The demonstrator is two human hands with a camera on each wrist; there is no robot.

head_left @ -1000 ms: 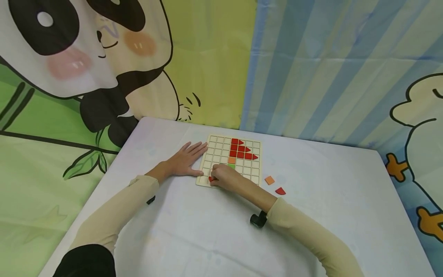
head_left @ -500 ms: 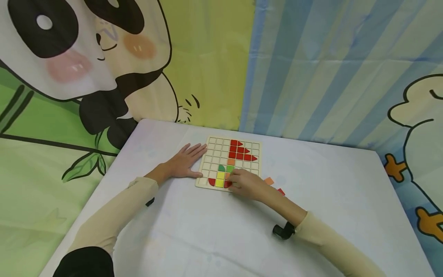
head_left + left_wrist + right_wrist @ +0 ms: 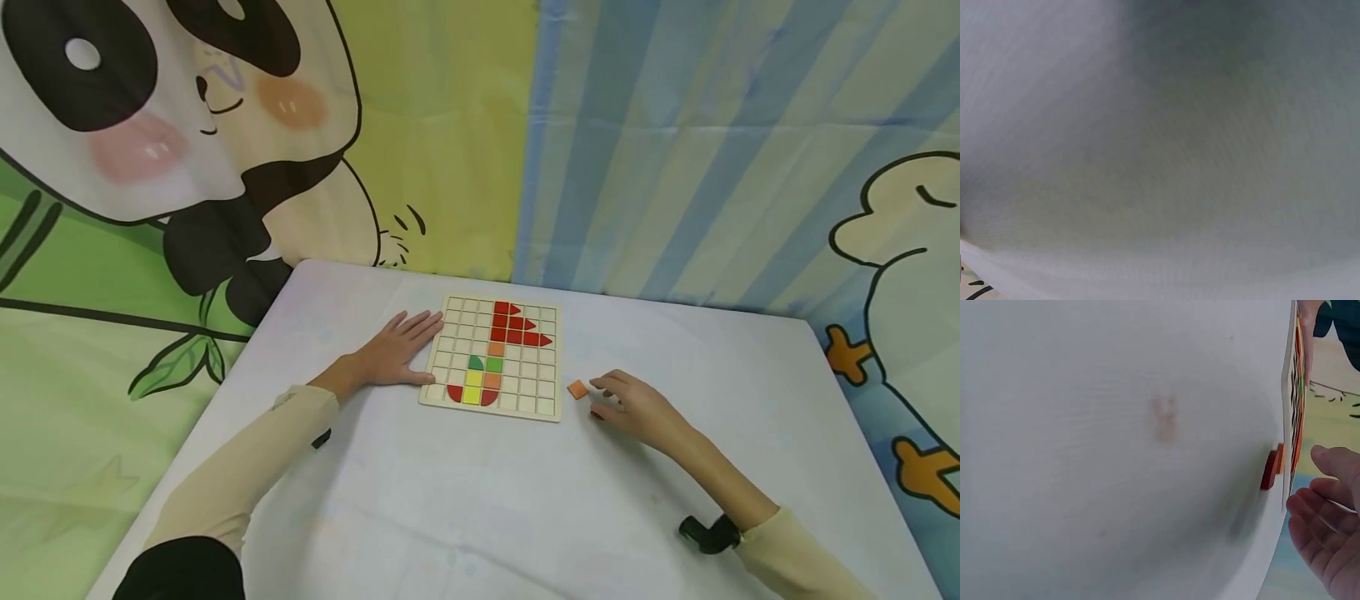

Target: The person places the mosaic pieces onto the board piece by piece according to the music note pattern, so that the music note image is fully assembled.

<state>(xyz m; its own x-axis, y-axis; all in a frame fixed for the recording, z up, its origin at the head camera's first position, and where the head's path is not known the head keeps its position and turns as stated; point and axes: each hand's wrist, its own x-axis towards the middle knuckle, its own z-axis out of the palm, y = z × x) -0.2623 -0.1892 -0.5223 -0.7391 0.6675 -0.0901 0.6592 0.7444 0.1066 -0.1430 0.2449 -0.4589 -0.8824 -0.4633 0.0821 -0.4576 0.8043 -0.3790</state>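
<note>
A square wooden grid board (image 3: 530,382) lies on the white table. Red squares and triangles form a stepped shape in its upper part. Orange, green and yellow pieces and rounded red ones sit lower down. My left hand (image 3: 390,350) lies flat with fingers spread, fingertips and thumb at the board's left edge. To the right of the board rests a loose orange square (image 3: 577,389). My right hand (image 3: 637,408) hovers beside it, fingers loosely bent and holding nothing. A red piece (image 3: 1269,470) stands out in the right wrist view, mostly hidden by the fingers in the head view.
The white table (image 3: 450,500) reaches back to a printed cloth backdrop (image 3: 450,167) with a cartoon panda. A black wrist camera (image 3: 708,533) is strapped to the right forearm. The left wrist view holds little but blurred white tablecloth (image 3: 1147,187).
My right hand has left the board's lower part and moved right to the loose pieces. The lower coloured pieces it covered now show. The left hand has stayed at the board's edge.
</note>
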